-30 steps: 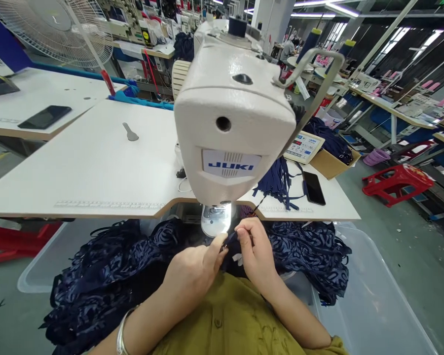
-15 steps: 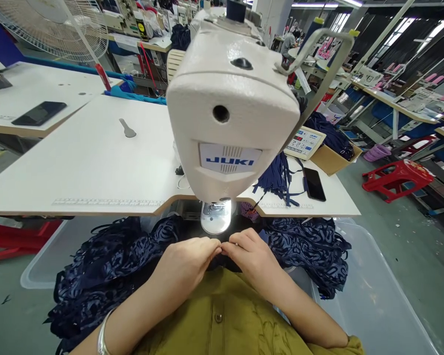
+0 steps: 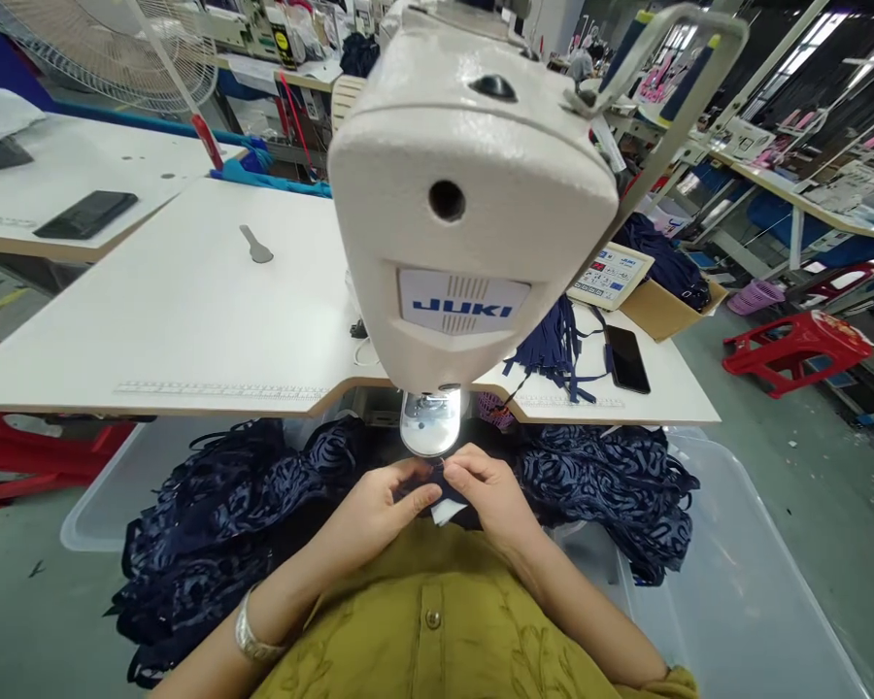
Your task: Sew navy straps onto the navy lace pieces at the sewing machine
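In the head view, my left hand [image 3: 389, 500] is at a small dark navy fabric piece [image 3: 446, 488], thumb and forefinger at its left edge. My right hand [image 3: 489, 490] pinches the right side of the same piece. A white label [image 3: 448, 511] shows below it, between the hands. Just beyond my fingertips is the lit presser-foot area [image 3: 429, 427] of a white JUKI sewing machine [image 3: 466, 214]. Patterned navy garments [image 3: 233, 524] hang in a heap on the left, and more navy garments [image 3: 612, 485] lie on the right. My fingers partly hide the fabric.
The white sewing table [image 3: 262, 320] holds a flat metal piece [image 3: 255, 245] on the left. On the right lie navy straps [image 3: 554, 345], a phone [image 3: 626, 359] and a control panel [image 3: 612, 275]. Clear plastic bins [image 3: 743, 553] flank my lap. A red stool [image 3: 797, 349] stands farther right.
My hands were pinched together at the fingertips; now they are slightly apart, with the left thumb lowered. The white label has come into view between them. The camera view has shifted slightly.
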`<act>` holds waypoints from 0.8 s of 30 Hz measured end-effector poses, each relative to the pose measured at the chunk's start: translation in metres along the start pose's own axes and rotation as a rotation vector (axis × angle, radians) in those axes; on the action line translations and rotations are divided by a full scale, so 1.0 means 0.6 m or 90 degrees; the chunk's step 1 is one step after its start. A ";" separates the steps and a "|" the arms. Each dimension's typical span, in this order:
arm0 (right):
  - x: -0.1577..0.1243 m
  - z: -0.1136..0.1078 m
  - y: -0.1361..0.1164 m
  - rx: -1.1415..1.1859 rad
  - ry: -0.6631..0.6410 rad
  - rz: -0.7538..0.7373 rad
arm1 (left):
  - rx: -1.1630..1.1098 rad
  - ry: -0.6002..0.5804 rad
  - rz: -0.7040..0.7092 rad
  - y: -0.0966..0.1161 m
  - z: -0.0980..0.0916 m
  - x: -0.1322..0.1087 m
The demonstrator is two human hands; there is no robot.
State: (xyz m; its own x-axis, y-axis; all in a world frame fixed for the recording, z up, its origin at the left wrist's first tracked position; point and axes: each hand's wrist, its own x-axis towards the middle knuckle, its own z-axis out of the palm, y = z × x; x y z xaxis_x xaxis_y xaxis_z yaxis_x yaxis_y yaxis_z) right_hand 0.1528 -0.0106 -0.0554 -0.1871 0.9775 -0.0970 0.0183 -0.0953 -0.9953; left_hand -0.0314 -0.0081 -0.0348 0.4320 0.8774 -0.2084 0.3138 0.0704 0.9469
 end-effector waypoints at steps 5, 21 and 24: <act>-0.005 -0.005 -0.002 -0.059 -0.020 -0.057 | -0.085 0.034 -0.036 0.004 0.007 0.005; -0.026 0.016 0.008 0.049 0.091 -0.202 | 0.524 0.192 0.330 0.041 0.024 -0.025; -0.028 0.016 0.005 0.044 0.111 -0.260 | 0.580 0.231 0.378 0.049 0.027 -0.028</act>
State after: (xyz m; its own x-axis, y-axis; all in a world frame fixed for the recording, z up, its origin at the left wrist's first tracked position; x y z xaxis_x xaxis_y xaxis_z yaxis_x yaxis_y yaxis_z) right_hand 0.1467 -0.0290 -0.0567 0.0030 0.9539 0.3001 -0.0897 0.2991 -0.9500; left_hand -0.0158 -0.0285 -0.0074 0.4938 0.7532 0.4345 0.7020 -0.6402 0.3120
